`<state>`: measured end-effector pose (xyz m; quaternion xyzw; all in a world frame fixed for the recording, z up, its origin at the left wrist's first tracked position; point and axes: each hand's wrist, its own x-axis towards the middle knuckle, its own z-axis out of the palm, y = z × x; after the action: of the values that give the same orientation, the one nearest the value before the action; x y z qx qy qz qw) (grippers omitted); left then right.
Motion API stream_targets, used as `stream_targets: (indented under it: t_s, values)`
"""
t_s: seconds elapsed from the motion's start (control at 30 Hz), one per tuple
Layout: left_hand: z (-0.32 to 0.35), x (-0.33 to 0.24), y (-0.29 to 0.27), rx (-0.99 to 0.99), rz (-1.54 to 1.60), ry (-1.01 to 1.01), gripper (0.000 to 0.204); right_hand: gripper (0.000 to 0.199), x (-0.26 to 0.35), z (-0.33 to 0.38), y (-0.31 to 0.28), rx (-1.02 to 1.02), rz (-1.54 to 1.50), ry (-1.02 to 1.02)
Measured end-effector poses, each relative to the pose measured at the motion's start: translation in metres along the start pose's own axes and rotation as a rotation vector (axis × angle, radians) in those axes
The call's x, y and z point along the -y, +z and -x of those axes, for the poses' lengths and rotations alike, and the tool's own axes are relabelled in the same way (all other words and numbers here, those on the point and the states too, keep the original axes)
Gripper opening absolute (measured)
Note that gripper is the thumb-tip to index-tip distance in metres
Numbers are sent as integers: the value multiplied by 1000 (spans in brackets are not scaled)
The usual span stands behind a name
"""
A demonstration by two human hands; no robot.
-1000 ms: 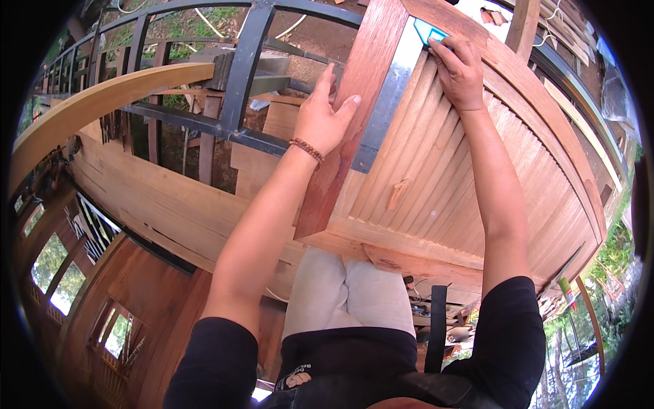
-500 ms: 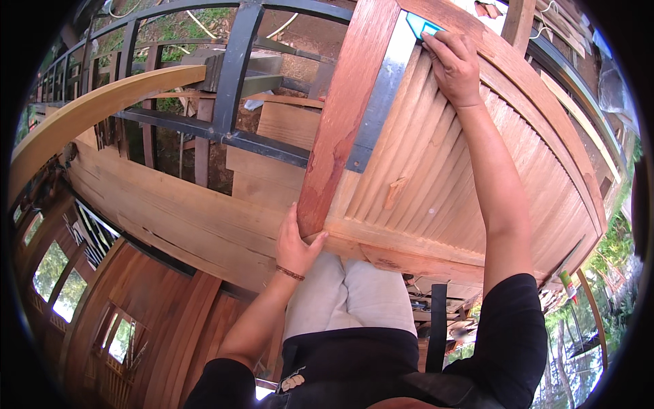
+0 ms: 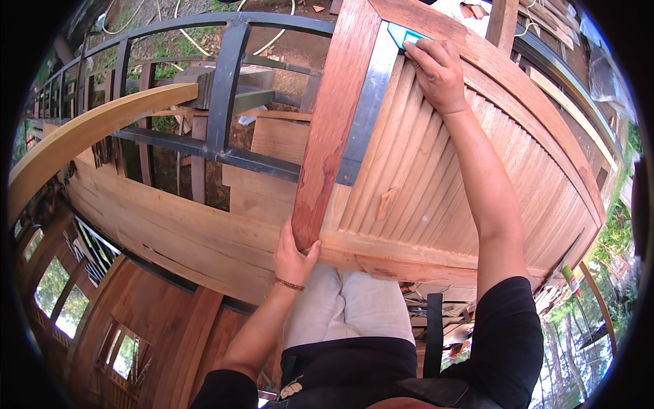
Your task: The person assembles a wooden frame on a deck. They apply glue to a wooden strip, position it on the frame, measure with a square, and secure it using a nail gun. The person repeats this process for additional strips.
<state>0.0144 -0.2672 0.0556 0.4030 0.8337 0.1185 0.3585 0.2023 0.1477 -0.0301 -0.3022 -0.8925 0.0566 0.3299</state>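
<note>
the board is being clasped by the left hand, the square beside it pinched by the right hand

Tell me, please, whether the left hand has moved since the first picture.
Yes, downward in view: the left hand has moved along the red plank to its lower end.

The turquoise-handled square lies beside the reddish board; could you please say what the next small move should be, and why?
Perhaps nudge the reddish board slightly at its near end with the left hand, truing it to the square's blade: that hand cups this end, the right hand holds the turquoise handle, and the blade runs alongside the board.
</note>
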Motion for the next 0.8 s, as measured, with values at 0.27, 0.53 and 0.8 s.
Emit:
stream_targets:
  t_s: [0.27,0.53,0.8]
  values:
    - [0,-2,0,5,-17,-32,83,39,0,0,-2,8,5,-7]
    - [-1,-4,-1,5,3,-50,82,41,0,0,-2,20,3,3]
    - [-2,-8,-3,8,11,-38,81,41,1,-2,-3,20,0,3]
